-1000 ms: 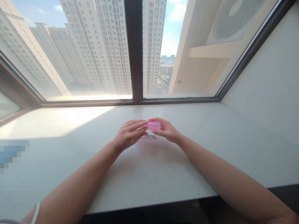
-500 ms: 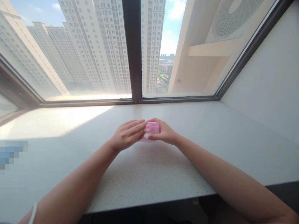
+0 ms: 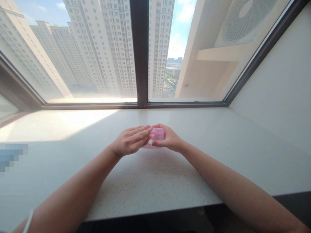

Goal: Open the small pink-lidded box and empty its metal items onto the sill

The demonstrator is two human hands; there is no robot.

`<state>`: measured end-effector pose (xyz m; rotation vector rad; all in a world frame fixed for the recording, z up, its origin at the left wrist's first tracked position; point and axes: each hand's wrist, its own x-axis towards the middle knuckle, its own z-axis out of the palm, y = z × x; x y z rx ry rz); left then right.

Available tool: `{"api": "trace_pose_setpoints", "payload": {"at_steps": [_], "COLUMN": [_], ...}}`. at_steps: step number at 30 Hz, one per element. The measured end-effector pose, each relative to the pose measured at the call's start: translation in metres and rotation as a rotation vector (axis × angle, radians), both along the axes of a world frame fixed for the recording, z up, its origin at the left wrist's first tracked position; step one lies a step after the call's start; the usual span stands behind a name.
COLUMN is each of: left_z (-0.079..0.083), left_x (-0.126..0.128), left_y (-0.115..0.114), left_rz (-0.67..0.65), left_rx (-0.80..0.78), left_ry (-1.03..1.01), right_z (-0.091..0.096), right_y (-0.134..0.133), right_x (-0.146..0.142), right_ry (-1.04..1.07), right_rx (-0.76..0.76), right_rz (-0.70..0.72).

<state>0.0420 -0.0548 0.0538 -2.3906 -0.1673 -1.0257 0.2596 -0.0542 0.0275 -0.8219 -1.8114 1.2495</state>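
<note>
A small see-through pink plastic box [image 3: 158,133] with a brighter pink rim rests on the pale speckled sill, between my two hands. My right hand [image 3: 170,138] grips its right side, thumb on the near face and fingers round the far side. From the left, my left hand [image 3: 133,139] lies over the box's left part, its fingers together and bent down onto it. That hand hides the left half of the box. What the box contains cannot be made out.
The speckled white sill [image 3: 150,181] spreads to both sides, its front edge close to me. Beyond it stands a window with a dark frame [image 3: 142,64]. A blurred blue patch [image 3: 11,155] lies at the far left. On the right rises a white wall [image 3: 274,97].
Both hands and the box have shifted very slightly left in the picture, and the view has tilted a little. The hold on the box looks the same.
</note>
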Motion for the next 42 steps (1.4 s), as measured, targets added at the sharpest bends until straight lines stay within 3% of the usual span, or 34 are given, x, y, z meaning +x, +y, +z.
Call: {"api": "trace_pose_setpoints", "payload": {"at_steps": [9, 14, 19, 29, 33, 38, 40, 42], "left_z": [-0.002, -0.011, -0.015, -0.020, -0.025, -0.033, -0.034, -0.032], "left_x": [-0.002, -0.004, -0.011, -0.007, -0.015, -0.022, -0.023, -0.023], "left_y": [0.007, 0.015, 0.021, 0.026, 0.034, 0.048, 0.051, 0.050], "left_rz": [0.021, 0.152, 0.214, 0.428, 0.555, 0.725, 0.759, 0.790], "left_rx": [-0.177, -0.279, -0.352, -0.781, -0.969, -1.249, -1.277, -1.195], "left_ry": [-0.145, -0.200, -0.337, -0.574, -0.564, -0.386, -0.299, -0.261], "right_z": [-0.003, -0.011, -0.017, -0.024, -0.017, -0.014, -0.015, -0.016], "right_y": [0.007, 0.014, 0.016, 0.022, 0.015, 0.010, 0.010, 0.012], "right_x": [0.006, 0.012, 0.010, 0.008, 0.009, 0.007, 0.007, 0.007], "right_ry": [-0.038, -0.079, 0.035, -0.013, -0.174, -0.187, -0.194, -0.215], "right_rx": [0.114, 0.179, 0.134, 0.101, 0.036, 0.079, 0.123, 0.172], "right_rz": [0.058, 0.022, 0.138, 0.146, 0.104, 0.111, 0.092, 0.047]}}
